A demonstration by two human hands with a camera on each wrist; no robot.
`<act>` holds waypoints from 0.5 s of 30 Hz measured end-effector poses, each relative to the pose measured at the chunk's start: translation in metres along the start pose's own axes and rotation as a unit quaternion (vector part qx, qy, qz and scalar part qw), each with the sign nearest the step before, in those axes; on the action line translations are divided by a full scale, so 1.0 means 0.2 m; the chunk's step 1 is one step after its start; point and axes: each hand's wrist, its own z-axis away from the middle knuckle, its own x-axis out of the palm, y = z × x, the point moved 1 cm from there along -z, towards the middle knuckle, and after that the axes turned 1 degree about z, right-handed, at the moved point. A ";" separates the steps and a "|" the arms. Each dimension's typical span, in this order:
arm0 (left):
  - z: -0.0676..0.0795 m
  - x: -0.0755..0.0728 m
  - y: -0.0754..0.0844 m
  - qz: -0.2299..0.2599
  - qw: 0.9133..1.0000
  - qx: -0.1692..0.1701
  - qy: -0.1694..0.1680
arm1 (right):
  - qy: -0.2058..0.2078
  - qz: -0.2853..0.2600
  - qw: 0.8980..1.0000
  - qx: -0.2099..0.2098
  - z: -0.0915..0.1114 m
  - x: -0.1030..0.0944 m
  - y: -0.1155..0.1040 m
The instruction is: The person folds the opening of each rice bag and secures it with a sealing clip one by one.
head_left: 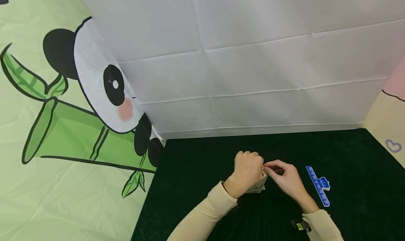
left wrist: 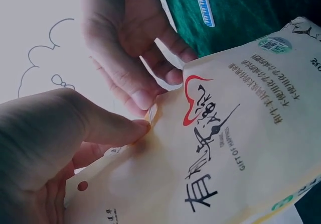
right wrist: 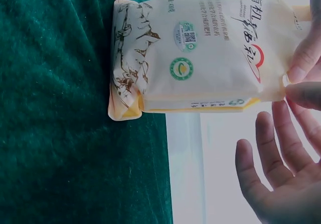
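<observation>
On the dark green velvet cloth [head_left: 202,163], the cream "Gift of Happiness" packet [right wrist: 215,53] stands between my hands. My left hand [head_left: 249,169] pinches its top edge; my right hand [head_left: 287,179] pinches just beside, thumb to forefinger, other fingers spread. Uneven pulling could, I judge, rip it downward, spilling contents near the blue ruler-marked clip [head_left: 319,187].

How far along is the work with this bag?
Done: the printed bag appears set upright on the green cloth. In hand: the left hand and right hand pinch it near the top; whether it's torn open is unclear. Probably left: using the blue clip, lying apart.
</observation>
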 end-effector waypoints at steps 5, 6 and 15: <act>0.00 -0.01 -0.01 0.003 1.000 -0.001 -0.016 | 0.002 0.000 1.000 0.004 0.00 -0.01 0.00; 0.00 -0.01 -0.01 0.003 1.000 -0.002 -0.019 | 0.001 0.002 1.000 0.005 0.00 -0.02 -0.01; 0.01 -0.02 -0.01 -0.002 1.000 -0.005 -0.026 | 0.004 0.016 1.000 0.026 0.00 -0.02 -0.01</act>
